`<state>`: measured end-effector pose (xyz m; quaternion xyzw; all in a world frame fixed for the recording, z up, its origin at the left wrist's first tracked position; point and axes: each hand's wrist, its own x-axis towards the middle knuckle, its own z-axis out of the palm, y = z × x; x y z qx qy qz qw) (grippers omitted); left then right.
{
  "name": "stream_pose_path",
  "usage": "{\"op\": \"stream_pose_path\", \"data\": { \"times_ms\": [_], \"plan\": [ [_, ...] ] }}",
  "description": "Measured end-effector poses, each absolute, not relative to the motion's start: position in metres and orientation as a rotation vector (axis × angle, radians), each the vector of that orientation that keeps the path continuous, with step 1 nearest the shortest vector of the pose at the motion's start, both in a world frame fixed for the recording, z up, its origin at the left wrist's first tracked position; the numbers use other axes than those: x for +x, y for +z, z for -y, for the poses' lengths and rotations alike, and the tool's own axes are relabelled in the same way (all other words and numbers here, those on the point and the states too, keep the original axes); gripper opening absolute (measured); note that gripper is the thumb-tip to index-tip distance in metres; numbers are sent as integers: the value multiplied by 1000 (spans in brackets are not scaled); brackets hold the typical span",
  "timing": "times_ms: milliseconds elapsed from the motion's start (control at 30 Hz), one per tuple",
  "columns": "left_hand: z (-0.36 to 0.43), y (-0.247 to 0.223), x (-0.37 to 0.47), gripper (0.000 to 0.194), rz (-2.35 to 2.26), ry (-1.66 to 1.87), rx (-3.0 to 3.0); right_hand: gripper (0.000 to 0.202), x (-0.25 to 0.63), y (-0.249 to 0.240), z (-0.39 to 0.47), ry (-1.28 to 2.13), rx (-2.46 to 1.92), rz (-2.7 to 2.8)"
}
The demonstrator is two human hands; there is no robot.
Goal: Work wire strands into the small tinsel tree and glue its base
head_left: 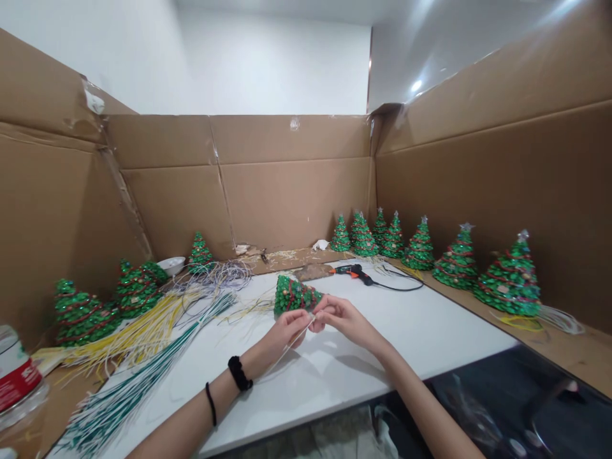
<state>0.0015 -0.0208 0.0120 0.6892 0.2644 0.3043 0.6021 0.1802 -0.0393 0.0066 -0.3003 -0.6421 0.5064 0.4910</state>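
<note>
two bare hands met over the white board (406,341). the left hand (292,324) had its thumb and fingers closed narrowly on one pale strand (288,348), and the right hand (337,315) pinched the same strand near its upper end, the fingertips of both close together. the strand slanted down toward the near edge of the board. two black bands (239,374) circled the left wrist.

one green tree (294,296) lay on its side on the board, just beyond the hands. farther back on the board was one glue gun (356,273), black and orange, with one black cord (399,289).

eight upright trees (511,280) lined the far right corner and right side of the board, seemingly eight, though the farthest overlapped. past its left side were at least four more trees (136,290); the foremost may have been two pressed together. one white bowl (172,265) sat among them.

three bundles lay over the board's left part: one yellow and white (143,328), one green and white (153,373), one silvery (222,275). one clear jar (19,376) with a red label stood left of the board.
</note>
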Motion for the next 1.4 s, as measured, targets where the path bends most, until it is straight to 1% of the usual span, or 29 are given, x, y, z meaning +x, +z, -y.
{"op": "stream_pose_path", "data": {
  "times_ms": [267, 367, 567, 733, 800, 1000, 1133, 1300, 1333, 1400],
  "plan": [
    [20, 9, 3, 41, -669, 546, 1614, 33, 186, 9, 37, 1263, -802, 1527],
    [18, 8, 1, 39, -610, 573, 1601, 32, 189, 10, 36, 1250, -803, 1533],
    [18, 7, -2, 27, -590, 553, 1575, 31, 190, 11, 39, 1254, -818, 1572],
    [15, 12, 0, 34, -692, 622, 1723, 33, 194, 13, 39, 1222, -802, 1541],
    [12, 14, -1, 33, -750, 664, 1847, 34, 198, 15, 37, 1182, -821, 1507],
    [8, 18, -9, 26, -1019, 882, 2251, 38, 225, 28, 40, 910, -905, 1436],
    [8, 17, -9, 26, -1047, 929, 2271, 36, 251, 35, 49, 757, -983, 1359],
    [8, 14, -9, 25, -972, 972, 2213, 35, 270, 31, 44, 648, -1086, 1368],
    [8, 13, -9, 25, -967, 967, 2227, 34, 270, 30, 43, 585, -1116, 1398],
    [8, 12, -9, 24, -994, 943, 2287, 29, 263, 30, 43, 343, -1172, 1459]
  ]
}}
